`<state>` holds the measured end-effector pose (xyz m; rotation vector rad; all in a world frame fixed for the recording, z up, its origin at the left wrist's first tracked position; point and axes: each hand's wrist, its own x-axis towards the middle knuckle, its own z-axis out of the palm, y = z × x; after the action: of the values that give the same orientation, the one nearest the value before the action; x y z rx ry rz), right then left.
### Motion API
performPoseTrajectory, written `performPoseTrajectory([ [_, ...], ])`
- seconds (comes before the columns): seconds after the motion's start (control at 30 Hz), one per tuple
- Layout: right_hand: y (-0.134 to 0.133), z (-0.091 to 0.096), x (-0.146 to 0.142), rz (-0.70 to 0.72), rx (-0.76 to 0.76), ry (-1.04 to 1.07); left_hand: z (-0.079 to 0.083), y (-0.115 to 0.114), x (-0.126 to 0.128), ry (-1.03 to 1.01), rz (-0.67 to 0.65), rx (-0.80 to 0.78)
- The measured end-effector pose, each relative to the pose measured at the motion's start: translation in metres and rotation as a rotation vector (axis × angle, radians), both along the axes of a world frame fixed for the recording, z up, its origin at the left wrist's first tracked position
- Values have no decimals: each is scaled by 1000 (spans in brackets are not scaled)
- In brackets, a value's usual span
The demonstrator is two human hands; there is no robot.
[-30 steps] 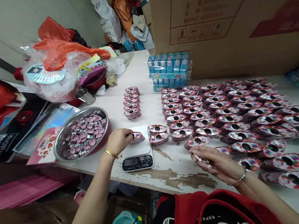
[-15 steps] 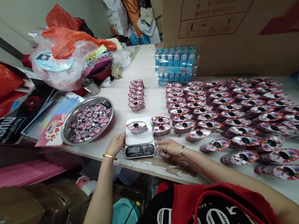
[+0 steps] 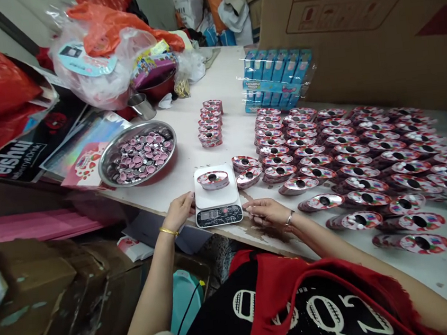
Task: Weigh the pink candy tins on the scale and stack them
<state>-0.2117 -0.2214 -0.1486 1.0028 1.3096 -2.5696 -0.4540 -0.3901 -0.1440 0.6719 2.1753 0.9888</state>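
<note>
A small white digital scale (image 3: 217, 200) stands near the table's front edge. An oval pink tin (image 3: 212, 180) with a round hole in its top lies on its platform. My left hand (image 3: 180, 210) rests against the scale's left side, fingers together, holding nothing. My right hand (image 3: 267, 212) lies on the table just right of the scale. Its index finger is stretched toward the scale and the other fingers are curled under, so what they hold, if anything, is hidden. Two more tins (image 3: 246, 170) lie right of the platform.
Several rows of the same tins (image 3: 350, 159) cover the table to the right, and a short stack (image 3: 210, 123) stands behind the scale. A steel bowl of pink caps (image 3: 138, 154) sits left. A blue box pack (image 3: 273, 77), a big carton (image 3: 372, 29) and plastic bags (image 3: 103, 47) line the back.
My left hand let go of the tin on the scale and dropped to the scale's left side. My right hand moved from the tin rows to beside the scale.
</note>
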Motion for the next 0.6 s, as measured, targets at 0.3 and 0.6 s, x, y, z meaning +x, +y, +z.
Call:
performPoseTrajectory([
  [0.3, 12, 61, -31, 56, 312, 142, 15, -3, -15, 362, 52, 240],
  [0.6, 31, 105, -132, 543, 1366, 36, 11, -8, -7, 375, 7, 237],
])
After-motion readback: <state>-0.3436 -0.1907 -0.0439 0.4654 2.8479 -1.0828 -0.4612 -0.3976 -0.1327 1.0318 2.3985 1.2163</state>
